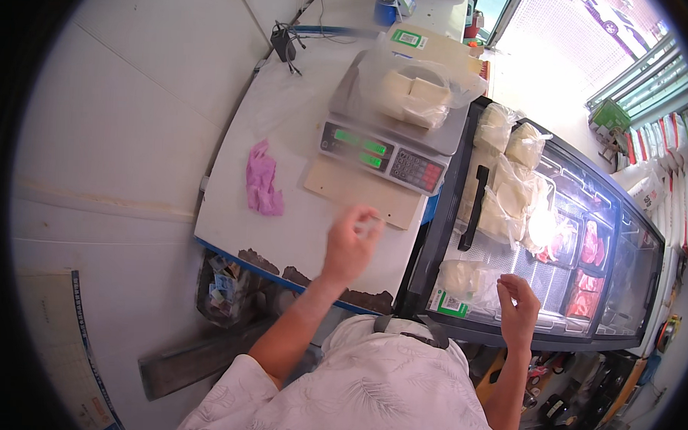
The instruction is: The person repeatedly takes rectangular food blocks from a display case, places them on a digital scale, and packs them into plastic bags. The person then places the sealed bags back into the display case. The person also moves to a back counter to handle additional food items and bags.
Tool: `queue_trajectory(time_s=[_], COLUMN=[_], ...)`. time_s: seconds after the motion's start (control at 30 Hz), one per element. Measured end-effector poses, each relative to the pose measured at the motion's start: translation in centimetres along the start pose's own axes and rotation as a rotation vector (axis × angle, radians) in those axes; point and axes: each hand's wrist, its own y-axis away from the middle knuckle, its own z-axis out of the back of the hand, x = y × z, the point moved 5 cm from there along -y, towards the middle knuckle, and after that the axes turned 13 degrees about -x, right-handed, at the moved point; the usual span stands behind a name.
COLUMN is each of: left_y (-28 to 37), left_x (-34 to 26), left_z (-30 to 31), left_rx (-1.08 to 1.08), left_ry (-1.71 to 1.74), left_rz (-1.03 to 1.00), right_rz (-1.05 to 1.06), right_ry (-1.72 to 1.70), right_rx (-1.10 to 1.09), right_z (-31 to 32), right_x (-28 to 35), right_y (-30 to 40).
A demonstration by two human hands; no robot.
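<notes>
My left hand [351, 246], blurred, hovers over the white counter just short of a beige board [362, 190]. Its fingers are curled; whether anything thin is between them is unclear. My right hand [518, 307] is over the glass-topped display freezer, its bent fingertips at the edge of a clear plastic bag [485, 285] holding pale contents. I cannot tell if they pinch the film. Beyond the board stands a digital scale [383, 156] with lit green displays. On its metal pan rests an open plastic bag [419, 101] of pale, block-shaped pieces resembling tofu.
A crumpled pink plastic bag [264, 179] lies on the counter's left. Several bagged pale blocks [510, 186] sit on the freezer glass, beside a black handle [474, 208]. Red meat packs [585, 291] show beneath the glass. A black power adapter [283, 45] with cables is at the far left.
</notes>
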Motion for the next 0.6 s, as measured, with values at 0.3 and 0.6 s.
queue_trajectory(time_s=[0.3, 0.6], left_y=[-11.0, -25.4], left_x=[-7.5, -13.9], left_z=[0.5, -6.0], left_rx=[-0.246, -0.205], left_ry=[-0.062, -0.221], left_rz=[-0.417, -0.409], right_rz=[0.073, -0.170], right_ry=[-0.227, -0.108], right_rx=[-0.025, -0.187], right_z=[-4.1, -17.4], right_x=[8.3, 15.4], right_y=[-7.1, -26.0])
